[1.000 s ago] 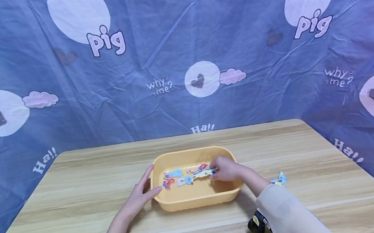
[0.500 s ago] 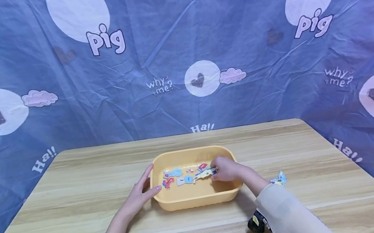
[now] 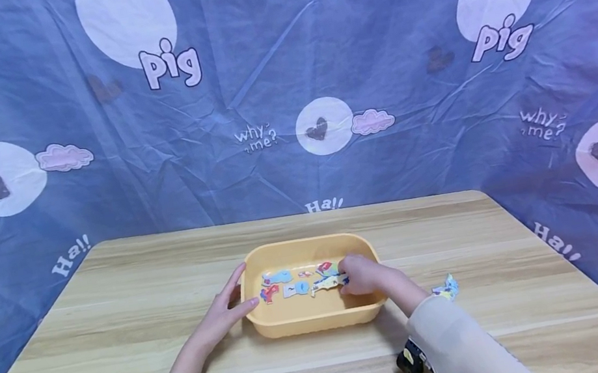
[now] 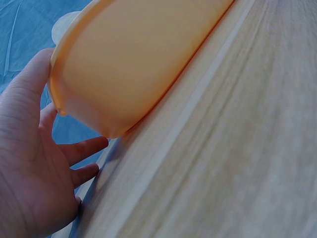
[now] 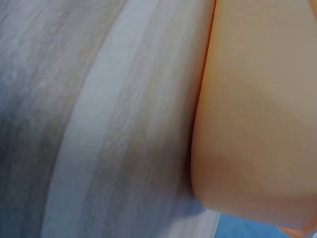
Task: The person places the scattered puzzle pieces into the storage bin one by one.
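A shallow orange-yellow plastic basin (image 3: 322, 322) stands on the wooden table. My left hand (image 3: 223, 311) rests against its left end with thumb and fingers spread; in the left wrist view the thumb meets the basin's rim. Inside the basin, the fingers of my right hand (image 3: 360, 274) are curled at the right end of a pale yellow flat cutout piece (image 3: 327, 283), pinching it; the fingertips are partly hidden. A red-and-green piece (image 3: 326, 268) lies just behind. In the right wrist view only the basin's outer wall (image 5: 257, 124) and table show, without the hand.
Other flat pieces lie in the basin: a light-blue one (image 3: 277, 278), a red one (image 3: 269, 294), a white-and-blue one (image 3: 296, 288) and a small pinkish one (image 3: 304, 274). A blue-and-yellow piece (image 3: 447, 287) is on the table (image 3: 509, 309) by the right sleeve. A blue printed cloth (image 3: 249, 175) hangs behind.
My right hand has shifted slightly toward the front, and the pale yellow piece has turned a little and lies slightly more to the right. The left hand and basin have stayed put.
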The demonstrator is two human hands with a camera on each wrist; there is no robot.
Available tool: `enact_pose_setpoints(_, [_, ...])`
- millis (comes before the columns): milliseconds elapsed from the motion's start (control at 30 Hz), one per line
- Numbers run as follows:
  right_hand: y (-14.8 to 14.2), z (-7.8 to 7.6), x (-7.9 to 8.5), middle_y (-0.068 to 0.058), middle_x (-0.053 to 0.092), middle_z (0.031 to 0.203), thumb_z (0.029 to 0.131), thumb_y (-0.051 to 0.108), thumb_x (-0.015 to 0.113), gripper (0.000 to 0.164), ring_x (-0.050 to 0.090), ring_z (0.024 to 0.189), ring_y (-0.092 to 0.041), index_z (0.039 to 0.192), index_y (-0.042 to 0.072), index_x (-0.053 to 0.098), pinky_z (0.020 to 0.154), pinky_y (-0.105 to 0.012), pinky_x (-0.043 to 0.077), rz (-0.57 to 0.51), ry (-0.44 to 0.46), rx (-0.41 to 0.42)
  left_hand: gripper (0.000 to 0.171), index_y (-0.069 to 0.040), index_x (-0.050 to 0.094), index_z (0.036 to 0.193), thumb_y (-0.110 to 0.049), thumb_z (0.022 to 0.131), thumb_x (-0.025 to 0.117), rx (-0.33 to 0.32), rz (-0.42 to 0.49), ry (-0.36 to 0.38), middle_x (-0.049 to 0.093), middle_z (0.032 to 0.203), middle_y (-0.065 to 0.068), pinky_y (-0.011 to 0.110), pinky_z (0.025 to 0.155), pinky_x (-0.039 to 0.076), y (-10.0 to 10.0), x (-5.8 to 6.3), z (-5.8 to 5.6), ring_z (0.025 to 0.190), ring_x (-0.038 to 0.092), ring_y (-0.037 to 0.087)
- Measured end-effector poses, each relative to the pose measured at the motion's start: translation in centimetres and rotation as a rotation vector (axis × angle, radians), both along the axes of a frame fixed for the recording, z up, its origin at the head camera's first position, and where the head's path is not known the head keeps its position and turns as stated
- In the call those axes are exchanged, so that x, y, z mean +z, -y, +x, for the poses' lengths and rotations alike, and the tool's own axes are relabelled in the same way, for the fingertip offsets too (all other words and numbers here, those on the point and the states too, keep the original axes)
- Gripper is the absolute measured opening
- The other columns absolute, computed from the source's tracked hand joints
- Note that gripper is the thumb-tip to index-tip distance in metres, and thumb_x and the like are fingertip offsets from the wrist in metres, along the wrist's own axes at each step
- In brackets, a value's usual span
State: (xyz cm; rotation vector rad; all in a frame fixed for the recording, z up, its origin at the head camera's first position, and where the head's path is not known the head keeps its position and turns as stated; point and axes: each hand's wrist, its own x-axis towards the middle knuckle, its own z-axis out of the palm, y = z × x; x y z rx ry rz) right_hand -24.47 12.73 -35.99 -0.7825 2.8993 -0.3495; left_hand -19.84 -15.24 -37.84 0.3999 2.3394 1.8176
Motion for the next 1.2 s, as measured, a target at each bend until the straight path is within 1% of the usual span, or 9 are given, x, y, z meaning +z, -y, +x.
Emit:
enact_pose_setpoints(167, [0.0,0.1,0.1,0.0,0.039,0.061,0.066,0.009,0.07,0.024,0.037,0.065,-0.016,0.059,0.007,0.047,0.06,-0.029,0.032,0.018,0.008,-0.009,0.07,-0.014,0.016,0.139,-0.017,0.082,0.057,-0.009,0.011,-0.001,0.033,0.128,0.027,0.049,0.097,0.014,0.0,-0.1,0.0,0.118,0.03,0.036])
enact_pose_setpoints(433, [0.0,0.1,0.0,0.0,0.04,0.063,0.065,0.009,0.07,0.021,0.038,0.067,-0.016,0.061,0.007,0.05,0.062,-0.03,0.033,0.022,0.01,-0.018,0.071,-0.012,0.014,0.139,-0.016,0.082,0.057,0.006,-0.013,0.011,0.035,0.126,0.027,0.047,0.096,0.018,0.0,0.0,-0.2,0.115,0.033,0.037])
enact_pose_setpoints(667, [0.0,0.1,0.0,0.0,0.04,0.061,0.064,0.01,0.071,0.024,0.037,0.066,-0.016,0.058,0.009,0.048,0.062,-0.03,0.032,0.031,0.004,-0.018,0.072,-0.021,0.017,0.139,-0.021,0.081,0.06,0.004,0.005,-0.003,0.035,0.128,0.023,0.046,0.097,0.017,0.6,-2.5,-1.6,0.116,0.034,0.032])
enact_pose_setpoints(767, [0.0,0.1,0.0,0.001,0.039,0.06,0.064,0.009,0.071,0.024,0.036,0.065,-0.015,0.058,0.009,0.048,0.06,-0.029,0.031,0.025,-0.002,-0.02,0.072,-0.022,0.018,0.139,-0.023,0.08,0.06,-0.002,0.005,-0.015,0.037,0.127,0.023,0.046,0.097,0.019,0.6,-2.7,-1.7,0.115,0.036,0.031])
enact_pose_setpoints(933, [-0.1,0.1,0.2,0.0,0.038,0.058,0.063,0.009,0.071,0.024,0.036,0.064,-0.016,0.058,0.007,0.048,0.059,-0.029,0.031,0.0,-0.013,-0.012,0.072,-0.022,0.018,0.139,-0.023,0.081,0.06,-0.006,0.009,-0.018,0.038,0.126,0.023,0.045,0.096,0.021,0.6,-2.7,-1.6,0.114,0.037,0.03])
enact_pose_setpoints(967, [-0.1,0.1,0.2,-0.001,0.04,0.059,0.063,0.009,0.071,0.023,0.037,0.064,-0.017,0.06,0.006,0.049,0.06,-0.03,0.032,-0.004,-0.013,-0.009,0.071,-0.022,0.018,0.139,-0.023,0.081,0.06,-0.005,0.011,-0.018,0.038,0.126,0.023,0.045,0.096,0.02,0.6,-2.7,-1.6,0.114,0.037,0.03])
enact_pose_setpoints(1033, [-0.1,0.1,0.5,-0.005,0.048,0.066,0.063,0.009,0.071,0.018,0.043,0.07,-0.019,0.069,0.0,0.056,0.065,-0.031,0.036,-0.025,-0.006,-0.019,0.072,-0.022,0.018,0.139,-0.023,0.081,0.06,-0.003,0.012,-0.017,0.037,0.127,0.023,0.045,0.097,0.018,0.6,-2.6,-1.6,0.115,0.035,0.031])
enact_pose_setpoints(1100, [-0.2,0.1,0.7,-0.01,0.054,0.077,0.065,0.009,0.071,0.025,0.048,0.078,-0.024,0.083,-0.005,0.06,0.072,-0.034,0.039,-0.048,0.001,-0.03,0.072,-0.022,0.018,0.139,-0.023,0.08,0.06,0.0,0.014,-0.015,0.035,0.128,0.023,0.046,0.097,0.016,0.6,-2.7,-1.6,0.117,0.034,0.031])
enact_pose_setpoints(1200, [-0.4,0.1,1.1,-0.017,0.055,0.092,0.067,0.008,0.07,0.038,0.05,0.088,-0.029,0.099,-0.009,0.058,0.081,-0.037,0.038,-0.082,0.007,-0.046,0.072,-0.023,0.018,0.138,-0.023,0.08,0.06,0.006,0.011,-0.01,0.035,0.129,0.023,0.046,0.098,0.015,0.7,-2.7,-1.6,0.117,0.033,0.032])
